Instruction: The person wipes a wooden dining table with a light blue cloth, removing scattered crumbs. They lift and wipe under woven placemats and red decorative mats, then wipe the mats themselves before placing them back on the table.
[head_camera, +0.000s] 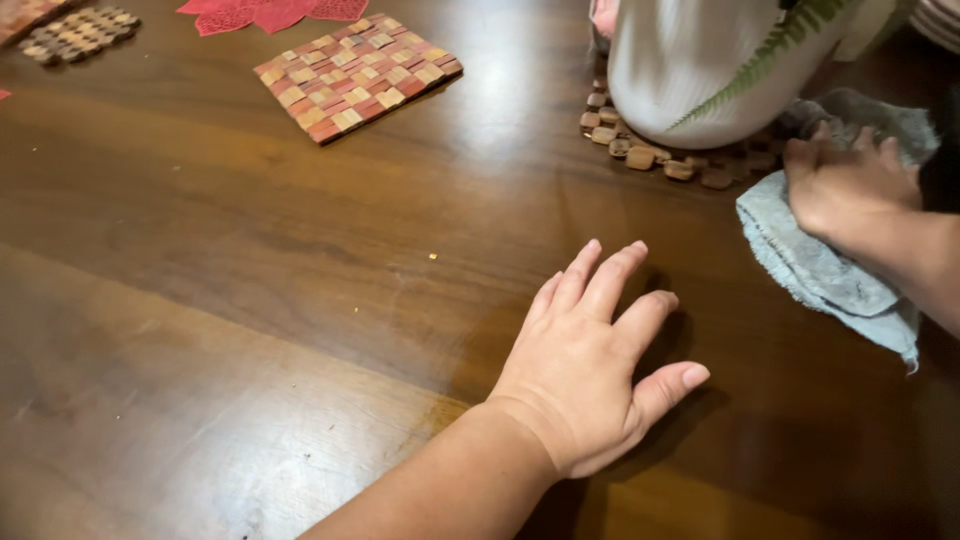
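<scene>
My left hand (592, 358) lies flat on the dark wooden table (250, 250), palm down, fingers slightly apart, holding nothing. My right hand (846, 185) presses down on a pale blue-grey cloth (822, 262) at the right edge of the table. The cloth lies next to a large white vase (690, 65), which stands on a round mat of small wooden pieces (650, 157). A green fern leaf (768, 55) hangs in front of the vase.
A square woven mat (357, 73) in red and tan lies at the top centre. A red lace doily (270, 13) sits above it, and another wooden-bead mat (78, 32) at the top left. A tiny crumb (433, 257) lies mid-table.
</scene>
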